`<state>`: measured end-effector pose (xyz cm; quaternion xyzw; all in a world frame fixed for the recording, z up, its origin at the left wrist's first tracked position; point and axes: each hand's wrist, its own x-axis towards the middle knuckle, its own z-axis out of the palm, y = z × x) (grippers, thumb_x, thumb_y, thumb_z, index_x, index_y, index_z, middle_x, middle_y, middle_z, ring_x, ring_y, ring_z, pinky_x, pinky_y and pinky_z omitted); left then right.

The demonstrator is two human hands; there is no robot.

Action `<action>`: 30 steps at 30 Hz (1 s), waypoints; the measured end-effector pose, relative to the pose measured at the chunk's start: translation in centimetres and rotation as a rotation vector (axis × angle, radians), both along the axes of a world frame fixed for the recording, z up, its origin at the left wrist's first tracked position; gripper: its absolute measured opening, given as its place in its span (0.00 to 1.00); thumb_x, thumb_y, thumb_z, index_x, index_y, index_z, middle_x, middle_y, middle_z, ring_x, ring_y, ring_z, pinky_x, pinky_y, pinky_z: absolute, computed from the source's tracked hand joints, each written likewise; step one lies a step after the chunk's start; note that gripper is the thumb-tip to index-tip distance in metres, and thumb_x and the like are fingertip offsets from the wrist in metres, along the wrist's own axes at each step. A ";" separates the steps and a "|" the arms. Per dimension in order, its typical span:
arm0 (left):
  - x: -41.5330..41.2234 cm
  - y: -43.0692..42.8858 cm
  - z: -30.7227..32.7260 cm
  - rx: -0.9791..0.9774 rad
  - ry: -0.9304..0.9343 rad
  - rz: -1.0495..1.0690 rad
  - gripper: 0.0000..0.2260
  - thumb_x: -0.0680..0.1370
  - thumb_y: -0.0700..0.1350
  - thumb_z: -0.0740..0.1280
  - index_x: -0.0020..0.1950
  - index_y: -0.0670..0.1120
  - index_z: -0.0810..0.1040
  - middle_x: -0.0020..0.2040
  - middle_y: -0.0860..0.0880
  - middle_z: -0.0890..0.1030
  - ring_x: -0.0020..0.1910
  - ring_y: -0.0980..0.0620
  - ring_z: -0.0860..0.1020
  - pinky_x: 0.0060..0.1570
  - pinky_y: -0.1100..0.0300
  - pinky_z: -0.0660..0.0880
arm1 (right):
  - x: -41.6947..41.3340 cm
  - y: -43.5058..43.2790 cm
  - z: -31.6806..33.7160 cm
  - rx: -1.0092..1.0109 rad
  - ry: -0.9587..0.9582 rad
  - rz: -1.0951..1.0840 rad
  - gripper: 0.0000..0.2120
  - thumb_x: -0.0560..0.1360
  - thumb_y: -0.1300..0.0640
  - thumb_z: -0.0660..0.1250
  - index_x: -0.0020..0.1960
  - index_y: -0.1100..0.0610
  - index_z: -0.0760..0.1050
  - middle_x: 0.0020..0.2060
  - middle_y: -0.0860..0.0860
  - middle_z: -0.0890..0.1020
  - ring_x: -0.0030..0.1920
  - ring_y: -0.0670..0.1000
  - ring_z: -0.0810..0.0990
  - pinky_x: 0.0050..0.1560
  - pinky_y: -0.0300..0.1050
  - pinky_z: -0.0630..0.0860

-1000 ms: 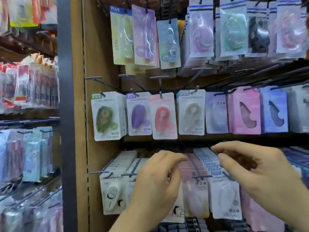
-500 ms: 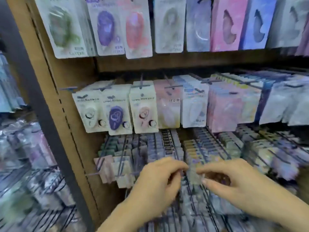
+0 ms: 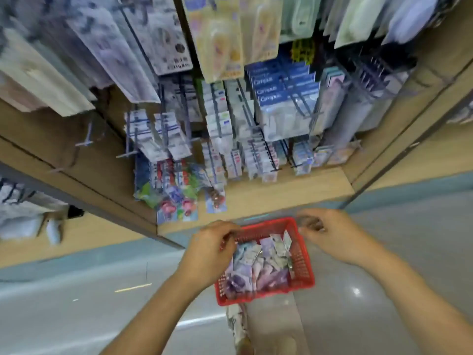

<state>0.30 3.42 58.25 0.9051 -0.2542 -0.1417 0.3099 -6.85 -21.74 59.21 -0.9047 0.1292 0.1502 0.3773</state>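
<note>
Below, red perforated plastic basket (image 3: pixel 304 262) (rectangular), flat glossy packets (image 3: pixel 259 267) inside

— What hangs at twelve o'clock?
— A yellow carded pack (image 3: pixel 222 42), blurred. Just below it, toward one o'clock, are blue Campus packs (image 3: pixel 284 85) in rows on wire pegs.
— And at ten?
— Bare hooks (image 3: pixel 85 143) sticking out of the wooden shelf unit (image 3: pixel 281 193), with pale packets (image 3: pixel 51 80) above them.
— Near the middle?
— Bright red, green and pink packets (image 3: pixel 176 198) on the lowest pegs.
— At eight o'clock?
— Glossy grey floor (image 3: pixel 64 319), with a thin pale stick (image 3: pixel 133 287) lying on it
</note>
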 end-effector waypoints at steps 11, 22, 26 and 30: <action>-3.8 0.1 -34.5 0.316 0.358 0.046 0.10 0.74 0.39 0.70 0.53 0.50 0.83 0.52 0.52 0.84 0.51 0.49 0.81 0.46 0.67 0.69 | -4.6 0.1 -35.7 0.242 0.236 -0.326 0.22 0.75 0.69 0.67 0.65 0.52 0.72 0.48 0.64 0.83 0.50 0.63 0.83 0.58 0.55 0.77; 0.9 -0.1 -64.0 0.751 0.161 -0.588 0.30 0.74 0.43 0.66 0.75 0.55 0.63 0.79 0.51 0.56 0.78 0.48 0.54 0.71 0.50 0.64 | -0.3 3.0 -63.6 -0.072 0.252 0.346 0.33 0.71 0.57 0.72 0.73 0.49 0.66 0.67 0.51 0.75 0.67 0.57 0.72 0.63 0.52 0.72; 1.4 -1.1 -67.4 0.903 0.067 -0.783 0.39 0.76 0.48 0.70 0.79 0.60 0.49 0.80 0.46 0.41 0.79 0.43 0.42 0.76 0.41 0.48 | 1.8 4.4 -68.0 -0.311 0.425 0.693 0.42 0.73 0.49 0.73 0.78 0.41 0.51 0.78 0.46 0.55 0.77 0.53 0.53 0.71 0.58 0.64; 1.9 -1.0 -68.9 0.912 -0.029 -0.819 0.38 0.74 0.52 0.71 0.77 0.59 0.53 0.77 0.42 0.55 0.77 0.41 0.51 0.76 0.42 0.46 | 1.7 5.6 -69.6 -0.557 0.365 0.840 0.34 0.76 0.52 0.67 0.76 0.38 0.53 0.74 0.48 0.63 0.73 0.53 0.60 0.64 0.60 0.63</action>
